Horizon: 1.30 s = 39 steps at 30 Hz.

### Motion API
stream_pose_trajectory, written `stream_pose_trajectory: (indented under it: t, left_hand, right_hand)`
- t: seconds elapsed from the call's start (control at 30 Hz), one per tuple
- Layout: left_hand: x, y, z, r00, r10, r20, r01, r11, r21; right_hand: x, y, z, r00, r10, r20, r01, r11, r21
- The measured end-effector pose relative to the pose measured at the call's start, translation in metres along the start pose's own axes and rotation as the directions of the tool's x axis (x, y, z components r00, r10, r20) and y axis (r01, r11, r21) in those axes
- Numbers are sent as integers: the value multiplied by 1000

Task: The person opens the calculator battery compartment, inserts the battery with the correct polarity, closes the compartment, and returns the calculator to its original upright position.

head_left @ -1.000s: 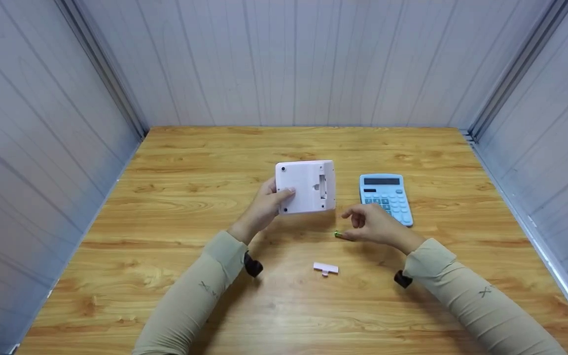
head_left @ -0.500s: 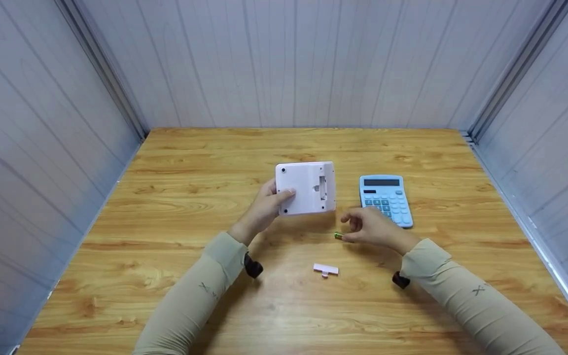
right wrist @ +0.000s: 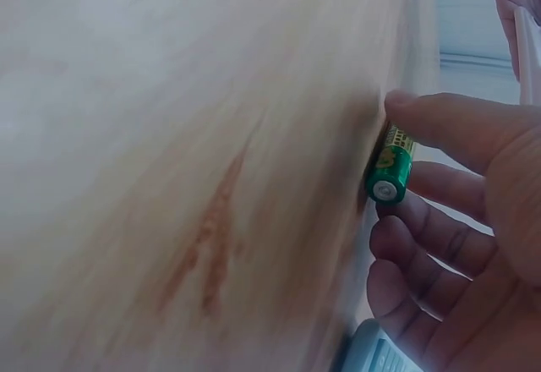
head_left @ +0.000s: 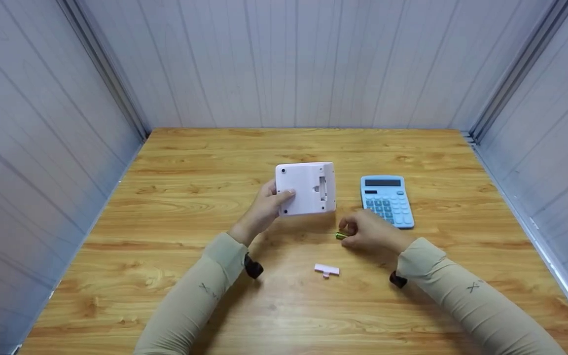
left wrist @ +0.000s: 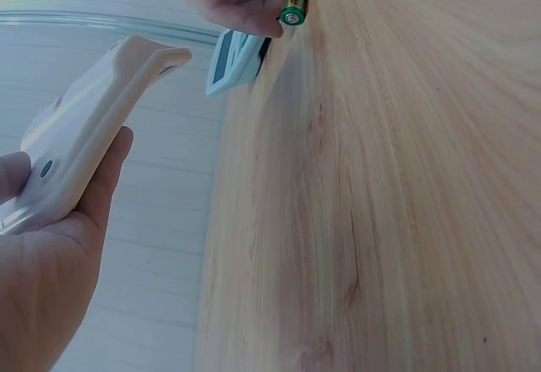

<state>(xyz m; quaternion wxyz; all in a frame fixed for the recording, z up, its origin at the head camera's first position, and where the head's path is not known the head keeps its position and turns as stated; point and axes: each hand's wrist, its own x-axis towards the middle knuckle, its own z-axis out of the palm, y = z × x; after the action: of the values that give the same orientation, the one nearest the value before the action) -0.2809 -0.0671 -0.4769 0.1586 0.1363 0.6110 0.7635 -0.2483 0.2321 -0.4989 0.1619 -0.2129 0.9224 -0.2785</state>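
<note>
My left hand (head_left: pixel 264 203) grips a pale pink calculator (head_left: pixel 303 185) by its edge, thumb on the back. The calculator is held up with its back towards me, and its battery slot (head_left: pixel 322 188) is uncovered. To the right, my right hand (head_left: pixel 373 230) pinches a green and gold battery (right wrist: pixel 391 165) between thumb and fingers, close over the tabletop. In the left wrist view one end of the battery (left wrist: pixel 293 4) sticks out past the fingertips. A small pale pink battery cover (head_left: pixel 327 269) lies on the table in front of the hands.
A light blue calculator (head_left: pixel 387 197) lies face up behind the right hand, which overlaps its lower keys. The wooden table (head_left: pixel 190 162) is enclosed by pale panels (head_left: pixel 289 64) at the back and on both sides.
My right hand has moved slightly left and down, its fingers closing in on the battery, which has turned a little. The left hand and the pink calculator have stayed in place.
</note>
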Motion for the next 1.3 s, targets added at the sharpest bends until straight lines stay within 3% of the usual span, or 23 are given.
stream_pose_trajectory:
  t: [0.43, 0.53, 0.9, 1.3]
  left_hand:
    - [0, 0, 1, 1000, -15, -12, 15, 1000, 4]
    - [0, 0, 1, 1000, -11, -7, 11, 1000, 5]
    - [2, 2, 1, 998, -36, -42, 37, 999, 23]
    - [0, 2, 0, 1000, -6, -22, 7, 1000, 22]
  right_hand:
    - [3, -4, -1, 997, 45, 59, -46, 999, 10]
    - [4, -4, -2, 998, 26, 59, -26, 1000, 2]
    - [2, -9, -5, 999, -41, 10, 41, 999, -4]
    - [-3, -18, -19, 993, -87, -78, 90, 995, 33]
